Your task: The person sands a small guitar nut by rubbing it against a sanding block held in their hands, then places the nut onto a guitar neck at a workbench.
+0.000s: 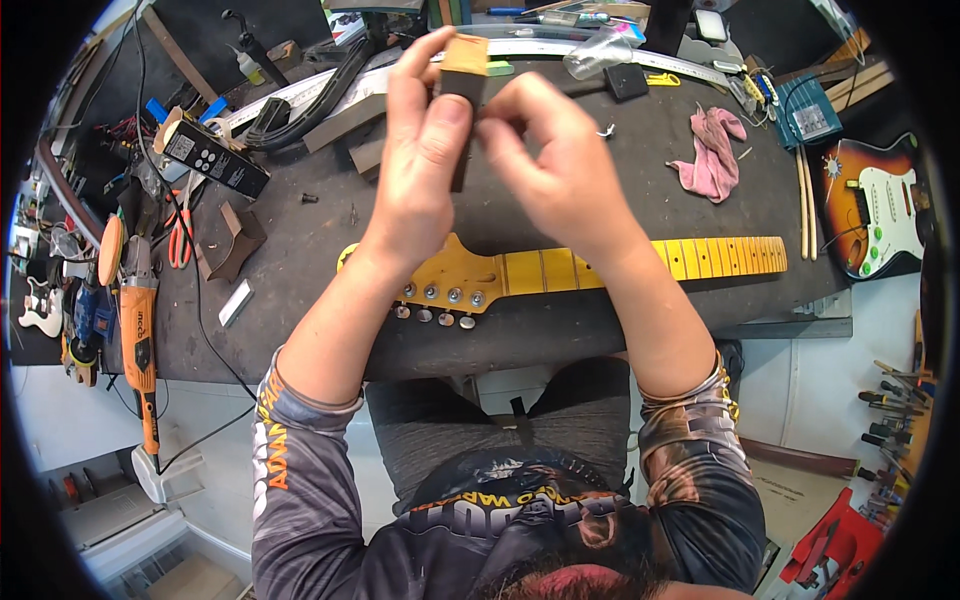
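Observation:
My left hand (pixel 415 175) is wrapped round a dark, narrow block (pixel 465 58) with a tan top end, held upright above the workbench. Beside it, my right hand (pixel 550 170) has its fingers curled against the block's right side; whether they grip it or something hidden is unclear. Below both hands lies a yellow guitar neck (pixel 725 257), with tuning pegs on its headstock (pixel 450 270); my forearms cross over it.
An orange power tool (pixel 138 330), pliers (pixel 180 240) and a black box (pixel 215 155) lie left. A pink cloth (pixel 708 150) and sunburst guitar body (pixel 870 200) are right. Clutter, including a long curved rule (pixel 530 48), lines the back edge.

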A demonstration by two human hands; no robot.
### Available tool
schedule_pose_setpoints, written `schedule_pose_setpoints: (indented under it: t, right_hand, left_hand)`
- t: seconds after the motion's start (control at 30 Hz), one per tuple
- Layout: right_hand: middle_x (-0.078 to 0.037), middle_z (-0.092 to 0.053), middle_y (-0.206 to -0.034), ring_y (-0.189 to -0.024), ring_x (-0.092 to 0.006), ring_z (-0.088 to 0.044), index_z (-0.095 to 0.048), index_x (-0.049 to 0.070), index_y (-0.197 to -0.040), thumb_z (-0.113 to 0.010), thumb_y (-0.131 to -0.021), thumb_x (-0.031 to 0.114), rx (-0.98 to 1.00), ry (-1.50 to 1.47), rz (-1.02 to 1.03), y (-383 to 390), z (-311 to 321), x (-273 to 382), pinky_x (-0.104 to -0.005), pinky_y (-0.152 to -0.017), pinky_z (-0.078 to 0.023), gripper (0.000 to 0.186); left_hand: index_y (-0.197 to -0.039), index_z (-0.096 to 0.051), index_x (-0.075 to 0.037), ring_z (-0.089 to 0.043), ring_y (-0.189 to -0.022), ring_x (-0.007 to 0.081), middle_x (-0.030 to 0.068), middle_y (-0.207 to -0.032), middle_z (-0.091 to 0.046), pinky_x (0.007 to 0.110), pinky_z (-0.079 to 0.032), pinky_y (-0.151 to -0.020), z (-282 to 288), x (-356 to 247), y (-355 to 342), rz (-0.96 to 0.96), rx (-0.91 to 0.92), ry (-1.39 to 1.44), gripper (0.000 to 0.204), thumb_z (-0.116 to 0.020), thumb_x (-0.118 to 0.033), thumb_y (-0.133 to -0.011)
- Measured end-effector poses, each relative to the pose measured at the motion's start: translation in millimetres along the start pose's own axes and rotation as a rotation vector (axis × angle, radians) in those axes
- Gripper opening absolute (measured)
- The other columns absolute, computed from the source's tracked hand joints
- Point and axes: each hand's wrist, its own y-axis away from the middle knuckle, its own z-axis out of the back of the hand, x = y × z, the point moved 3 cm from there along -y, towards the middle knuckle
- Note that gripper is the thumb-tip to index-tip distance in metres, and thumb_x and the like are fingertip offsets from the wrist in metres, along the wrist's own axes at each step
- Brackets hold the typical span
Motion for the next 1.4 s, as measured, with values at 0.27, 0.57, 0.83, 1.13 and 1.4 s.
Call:
schedule_pose_setpoints:
  t: [0.27, 0.57, 0.83, 1.13, 1.4]
  right_hand:
    - [-0.011, -0.07, -0.085, -0.076, -0.0202, -0.069, -0.063, 0.0, -0.098, -0.068, -0.1, 0.007, -0.008, -0.049, 0.0, -1, 3, -3, -0.0347, -0.07, -0.054, 0.01]
    - [-0.01, -0.068, -0.077, -0.074, -0.0198, -0.068, -0.062, 0.001, -0.098, -0.066, -0.101, 0.007, 0.088, 0.212, 0.158, -5, 3, -5, -0.0358, -0.071, -0.053, 0.008]
    - [-0.001, -0.062, -0.096, -0.091, -0.0076, -0.059, -0.06, 0.004, -0.116, -0.062, -0.111, 0.013, -0.135, -0.514, -0.003, -9, 23, -10, -0.0225, -0.082, -0.049, 0.011]
    - [-0.003, -0.063, -0.098, -0.092, -0.0145, -0.06, -0.063, 0.006, -0.113, -0.064, -0.108, 0.011, -0.084, -0.216, 0.059, -5, 11, -9, -0.0303, -0.086, -0.049, 0.007]
    - [-0.007, -0.067, -0.096, -0.095, -0.0288, -0.063, -0.065, 0.007, -0.106, -0.067, -0.101, 0.01, -0.117, -0.012, -0.001, 0, 3, -3, -0.0427, -0.098, -0.042, 0.007]
  left_hand:
    - [-0.165, -0.033, -0.008, -0.052, -0.126, 0.0184, 0.0108, -0.14, -0.053, 0.034, -0.039, -0.112, -1, 3, 0, 0.002, 0.004, 0.004, 0.059, -0.05, -0.032, -0.113]
    - [-0.165, -0.034, -0.009, -0.052, -0.12, 0.0161, 0.0085, -0.134, -0.054, 0.033, -0.042, -0.107, 2, 6, -2, 0.005, -0.007, -0.023, 0.058, -0.05, -0.03, -0.113]
    - [-0.164, -0.037, -0.011, -0.048, -0.137, 0.0269, 0.0145, -0.145, -0.048, 0.041, -0.037, -0.119, 3, 8, 1, -0.005, 0.073, -0.178, 0.064, -0.059, -0.033, -0.109]
    - [-0.165, -0.036, -0.01, -0.052, -0.128, 0.0243, 0.0131, -0.141, -0.049, 0.04, -0.041, -0.115, 8, 1, 0, -0.137, 0.051, -0.311, 0.064, -0.059, -0.033, -0.109]
    - [-0.165, -0.033, -0.009, -0.053, -0.121, 0.0198, 0.0088, -0.139, -0.051, 0.036, -0.044, -0.109, 3, -4, -4, -0.123, 0.041, -0.233, 0.065, -0.059, -0.032, -0.109]
